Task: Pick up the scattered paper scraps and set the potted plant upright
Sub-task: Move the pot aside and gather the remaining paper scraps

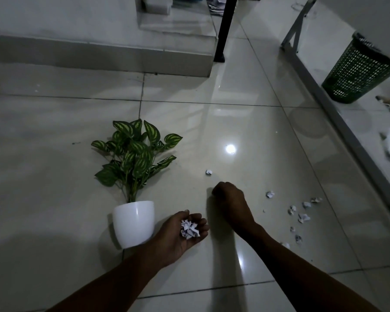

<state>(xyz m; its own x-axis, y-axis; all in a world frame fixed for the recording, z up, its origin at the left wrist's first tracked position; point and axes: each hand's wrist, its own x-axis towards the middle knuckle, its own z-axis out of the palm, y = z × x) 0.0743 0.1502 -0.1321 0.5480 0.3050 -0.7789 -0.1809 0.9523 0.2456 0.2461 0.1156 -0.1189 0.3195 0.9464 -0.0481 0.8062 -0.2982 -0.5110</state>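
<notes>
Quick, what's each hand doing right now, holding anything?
Left hand: cupped palm-up, holding a wad of paper scraps.
Right hand: fingers curled down at the floor; whether they pinch a scrap is hidden.

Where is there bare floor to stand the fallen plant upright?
Bare tiles lie left of the white pot, and beyond the leaves up to the step. Right of the right hand it is crowded: paper scraps lie scattered toward the metal frame.
</notes>
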